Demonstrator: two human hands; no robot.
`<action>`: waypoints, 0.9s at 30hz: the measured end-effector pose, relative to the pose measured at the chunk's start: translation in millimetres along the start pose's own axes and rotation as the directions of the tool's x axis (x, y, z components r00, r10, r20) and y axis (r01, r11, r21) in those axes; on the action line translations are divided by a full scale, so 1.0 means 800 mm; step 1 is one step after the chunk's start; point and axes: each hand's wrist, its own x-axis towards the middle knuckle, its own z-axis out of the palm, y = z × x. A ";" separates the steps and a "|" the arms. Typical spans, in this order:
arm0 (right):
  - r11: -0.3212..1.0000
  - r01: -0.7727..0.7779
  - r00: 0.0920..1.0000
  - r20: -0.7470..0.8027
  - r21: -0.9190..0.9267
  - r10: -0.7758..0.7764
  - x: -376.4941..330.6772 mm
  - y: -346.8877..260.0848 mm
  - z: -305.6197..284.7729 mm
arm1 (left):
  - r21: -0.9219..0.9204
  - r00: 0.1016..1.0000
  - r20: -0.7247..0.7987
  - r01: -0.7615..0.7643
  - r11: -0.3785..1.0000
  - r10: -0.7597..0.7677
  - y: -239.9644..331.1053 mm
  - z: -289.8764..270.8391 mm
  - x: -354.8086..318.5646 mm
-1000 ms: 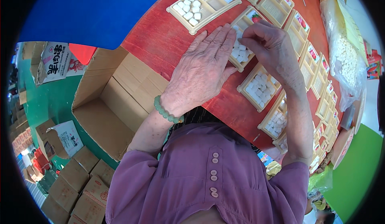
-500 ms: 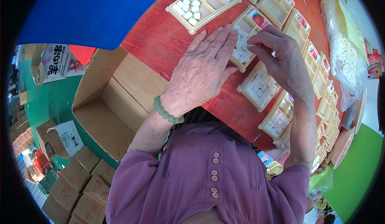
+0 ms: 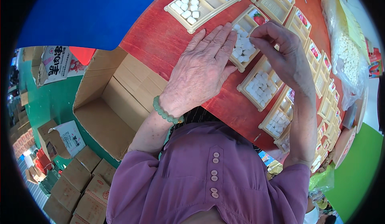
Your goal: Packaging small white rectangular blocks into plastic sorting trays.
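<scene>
My left hand (image 3: 202,67) lies flat with its fingers stretched out, the fingertips against the near left side of a cream plastic tray (image 3: 242,69). White marshmallows (image 3: 242,47) fill that tray's large compartment, and a strawberry picture card (image 3: 258,17) sits at its far end. Over the tray's right side, my right hand (image 3: 282,49) holds thumb and forefinger pinched together; whatever is between them is hidden. To the left stands another tray (image 3: 206,20) with several marshmallows (image 3: 186,8) spaced apart in its large compartment. Beside my right wrist is a third tray full of marshmallows (image 3: 261,88).
More cream trays (image 3: 276,3) line the red table (image 3: 154,35) toward the right. A clear bag of marshmallows (image 3: 345,59) rests at the far right. An open cardboard box (image 3: 108,116) stands left of the table edge, with more cartons (image 3: 66,190) below.
My right hand has shifted slightly right and up, its pinched fingertips now just off the marshmallows. The left hand stays in nearly the same place.
</scene>
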 end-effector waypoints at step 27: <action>0.996 0.082 0.996 -0.014 -0.037 -0.082 -0.009 0.011 0.027 | -0.020 1.000 -0.001 -0.006 1.000 0.006 0.002 -0.001 0.002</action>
